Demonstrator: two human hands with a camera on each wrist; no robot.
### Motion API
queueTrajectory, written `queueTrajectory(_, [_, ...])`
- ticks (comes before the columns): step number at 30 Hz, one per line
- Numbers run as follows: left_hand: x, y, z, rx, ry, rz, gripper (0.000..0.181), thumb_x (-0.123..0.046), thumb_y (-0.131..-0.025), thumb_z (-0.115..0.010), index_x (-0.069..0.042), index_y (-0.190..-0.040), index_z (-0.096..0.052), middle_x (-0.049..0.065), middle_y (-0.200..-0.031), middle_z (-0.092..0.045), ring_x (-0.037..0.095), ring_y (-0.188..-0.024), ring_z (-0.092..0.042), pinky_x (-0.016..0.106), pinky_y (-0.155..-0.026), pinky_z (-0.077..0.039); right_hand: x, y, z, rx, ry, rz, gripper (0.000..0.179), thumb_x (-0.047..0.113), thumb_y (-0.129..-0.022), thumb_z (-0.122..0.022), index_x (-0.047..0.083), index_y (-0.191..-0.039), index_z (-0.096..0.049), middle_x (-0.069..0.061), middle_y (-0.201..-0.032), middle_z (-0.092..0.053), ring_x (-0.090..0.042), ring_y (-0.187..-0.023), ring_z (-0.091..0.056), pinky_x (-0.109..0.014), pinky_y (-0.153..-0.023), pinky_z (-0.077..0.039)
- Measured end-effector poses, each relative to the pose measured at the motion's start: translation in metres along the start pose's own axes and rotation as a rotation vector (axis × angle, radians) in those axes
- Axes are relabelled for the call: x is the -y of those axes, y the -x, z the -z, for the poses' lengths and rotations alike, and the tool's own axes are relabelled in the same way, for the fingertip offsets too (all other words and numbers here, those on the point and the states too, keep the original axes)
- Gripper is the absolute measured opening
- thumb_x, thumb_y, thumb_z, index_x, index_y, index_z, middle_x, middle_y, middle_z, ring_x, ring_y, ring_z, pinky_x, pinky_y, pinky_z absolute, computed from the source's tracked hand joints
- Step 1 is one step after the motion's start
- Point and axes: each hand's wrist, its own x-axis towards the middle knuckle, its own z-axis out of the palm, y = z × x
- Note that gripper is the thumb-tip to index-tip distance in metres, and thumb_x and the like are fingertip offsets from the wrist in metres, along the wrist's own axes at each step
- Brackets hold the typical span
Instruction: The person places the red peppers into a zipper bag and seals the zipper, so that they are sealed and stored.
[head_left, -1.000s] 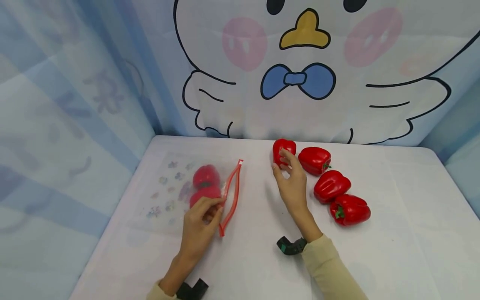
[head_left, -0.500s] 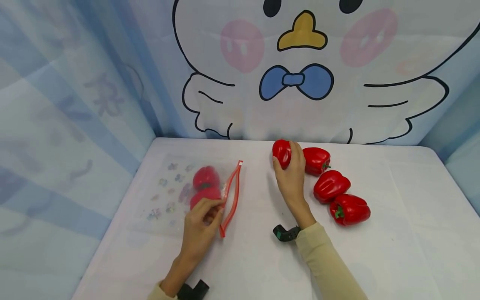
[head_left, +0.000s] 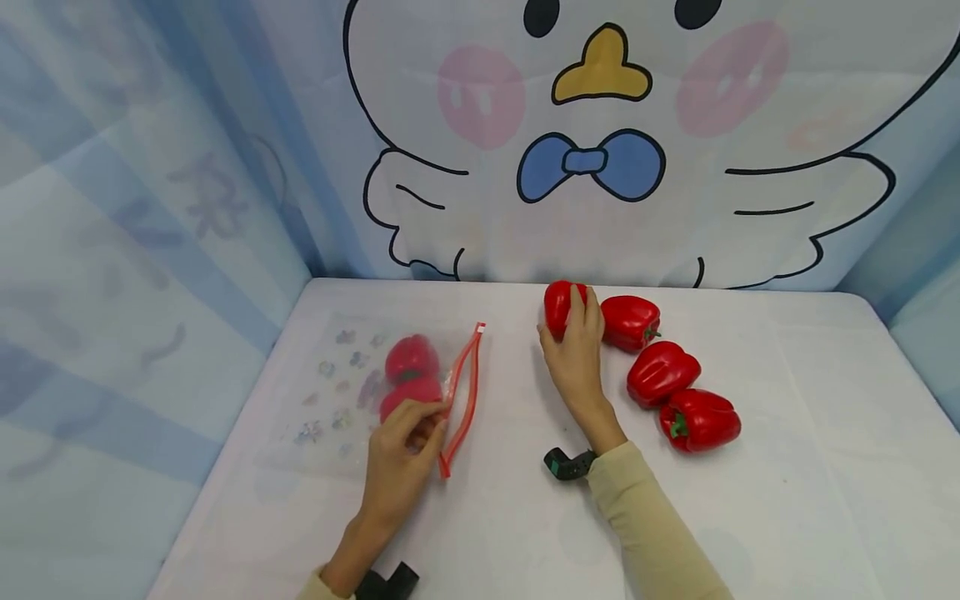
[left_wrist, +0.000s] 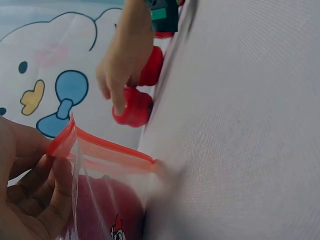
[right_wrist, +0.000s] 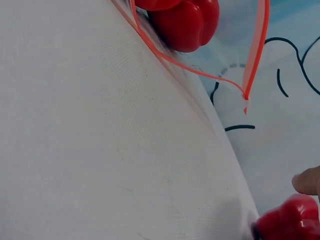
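Note:
A clear zip bag [head_left: 315, 454] with a red zip edge and printed flowers lies on the left of the table, its mouth gaping to the right. Two red bell peppers [head_left: 411, 358] show through its film. My left hand [head_left: 401, 454] pinches the near side of the red edge between thumb and fingers, as the left wrist view also shows. At the table's back, my right hand [head_left: 576, 362] grips a red bell pepper [head_left: 557, 307], thumb on its left and fingers over its right side. The right wrist view catches just one fingertip [right_wrist: 305, 181] above that pepper.
Three more red bell peppers [head_left: 632, 322] lie in a slanting row to the right of my right hand. A cartoon-printed cloth [head_left: 480, 217] hangs right behind the table's back edge. Blue-white curtains [head_left: 187, 292] hang at the sides.
My right hand has closed its fingers over the back-left pepper, after hovering beside it. My left hand and the bag have stayed put.

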Motion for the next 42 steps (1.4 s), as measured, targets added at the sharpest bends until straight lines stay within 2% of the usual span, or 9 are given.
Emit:
queueTrajectory(8, [-0.001,-0.002,0.000,-0.008,-0.003,-0.009,0.035,0.009,-0.086,-0.078,-0.012,-0.114,-0.077,-0.002,-0.094,-0.069,0.007,-0.075,-0.062,0.016,-0.063,-0.055,0.000,0.002,-0.005,0.017,0.000,-0.003,0.074,0.011,-0.094,-0.075,0.002,-0.156,-0.037,-0.018,-0.171,-0.020,-0.037,-0.155,-0.025,-0.059,-0.117,-0.045])
queueTrajectory(18, [-0.001,-0.001,0.001,-0.014,-0.011,-0.004,0.031,0.009,-0.086,-0.078,-0.006,-0.113,-0.077,-0.002,-0.094,-0.069,0.007,-0.075,-0.062,0.016,-0.063,-0.055,-0.007,0.003,-0.010,-0.013,0.073,0.064,0.070,0.004,-0.091,-0.077,0.004,-0.150,-0.040,-0.018,-0.167,-0.027,-0.041,-0.150,-0.036,-0.059,-0.116,-0.045])
queueTrajectory(23, [-0.001,0.000,0.001,-0.011,-0.017,0.002,0.031,0.009,-0.086,-0.078,-0.006,-0.113,-0.077,-0.002,-0.094,-0.069,0.007,-0.075,-0.062,0.016,-0.063,-0.055,-0.010,0.004,-0.011,-0.020,0.064,0.070,0.065,0.002,-0.091,-0.075,0.004,-0.148,-0.043,-0.017,-0.164,-0.030,-0.040,-0.149,-0.038,-0.057,-0.117,-0.045])
queueTrajectory(30, [0.001,0.000,0.000,0.010,-0.009,0.013,0.031,0.007,-0.087,-0.078,-0.007,-0.115,-0.077,-0.002,-0.096,-0.069,0.008,-0.076,-0.062,0.015,-0.065,-0.055,-0.011,0.003,-0.008,-0.007,-0.035,0.015,0.060,0.001,-0.093,-0.070,0.004,-0.147,-0.043,-0.018,-0.162,-0.030,-0.040,-0.150,-0.037,-0.058,-0.117,-0.044])
queueTrajectory(36, [0.000,0.000,0.000,-0.001,-0.012,0.002,0.032,0.007,-0.087,-0.079,-0.009,-0.115,-0.077,-0.002,-0.096,-0.070,0.008,-0.076,-0.062,0.015,-0.065,-0.055,-0.012,0.001,-0.006,-0.005,-0.150,-0.047,0.060,0.004,-0.094,-0.069,0.006,-0.148,-0.042,-0.016,-0.161,-0.034,-0.036,-0.150,-0.036,-0.059,-0.115,-0.046])
queueTrajectory(42, [0.000,0.001,0.001,0.000,-0.013,-0.010,0.031,0.007,-0.087,-0.078,-0.008,-0.114,-0.076,0.000,-0.096,-0.070,0.009,-0.076,-0.062,0.014,-0.066,-0.055,-0.007,0.001,-0.002,0.033,-0.307,-0.136,0.056,0.009,-0.096,-0.066,0.008,-0.149,-0.045,-0.014,-0.154,-0.045,-0.033,-0.138,-0.047,-0.057,-0.109,-0.053])
